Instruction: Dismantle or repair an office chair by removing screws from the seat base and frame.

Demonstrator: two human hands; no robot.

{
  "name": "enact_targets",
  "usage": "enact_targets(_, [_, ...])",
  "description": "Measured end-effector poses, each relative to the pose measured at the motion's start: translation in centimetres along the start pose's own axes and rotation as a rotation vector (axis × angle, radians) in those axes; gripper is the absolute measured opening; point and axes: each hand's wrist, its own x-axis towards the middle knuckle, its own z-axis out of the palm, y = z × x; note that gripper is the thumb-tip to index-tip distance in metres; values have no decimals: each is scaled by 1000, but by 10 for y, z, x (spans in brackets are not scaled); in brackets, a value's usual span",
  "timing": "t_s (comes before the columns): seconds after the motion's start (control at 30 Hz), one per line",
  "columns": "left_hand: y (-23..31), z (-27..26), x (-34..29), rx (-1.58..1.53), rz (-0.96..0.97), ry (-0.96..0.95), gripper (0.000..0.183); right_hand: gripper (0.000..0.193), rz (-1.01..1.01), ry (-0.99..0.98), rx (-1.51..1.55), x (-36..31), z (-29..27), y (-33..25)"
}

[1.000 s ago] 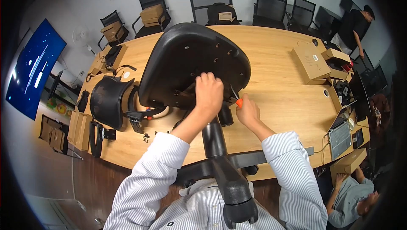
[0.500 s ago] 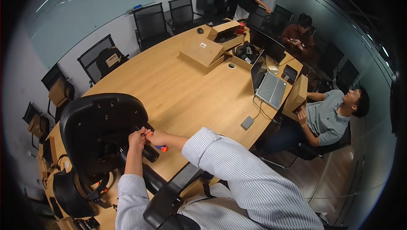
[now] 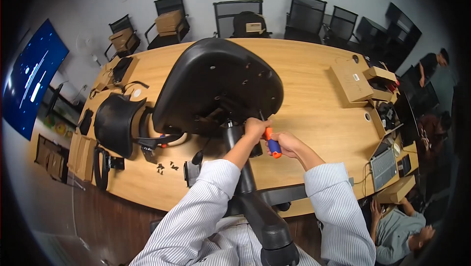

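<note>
A black chair seat (image 3: 196, 89) stands tilted on the table, its underside with screw holes facing me. A black post (image 3: 247, 177) runs from under it to the dark chair base (image 3: 262, 219) against my body. My right hand (image 3: 290, 145) is closed around the orange and blue handle of a screwdriver (image 3: 273, 146), whose shaft points up at the seat's underside. Right beside it, my left hand (image 3: 255, 128) pinches near the shaft where it meets the handle. The screwdriver's tip and any screw at it are too small to make out.
Several small dark screws (image 3: 167, 167) lie left of the post, near a curved black chair part (image 3: 115, 124) and an armrest (image 3: 101, 168). Cardboard boxes (image 3: 351, 84) and a laptop (image 3: 383, 169) are on the right. A seated person (image 3: 400, 231) holds a box there.
My view has swung left, so the seat now sits mid-picture and the loose parts show. Both hands stay at the seat's underside; the screwdriver handle now shows more fully.
</note>
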Motion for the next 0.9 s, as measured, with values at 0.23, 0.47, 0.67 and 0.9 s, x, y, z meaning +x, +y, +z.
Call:
enact_targets(0.23, [-8,2,9,-102,-2,92,13,23,-305,353,-1041,22,12,12])
enact_targets(0.47, [-14,1,15,-182,66,71,11,27,-450,471,-1009,13,23,7])
enact_targets(0.67, [0,-5,1,-165,24,-12,15,39,72,-85,77,-5,9,-8])
enact_targets(0.9, [-3,-12,-2,-320,6,-97,22,27,-159,149,-308,1,25,-4])
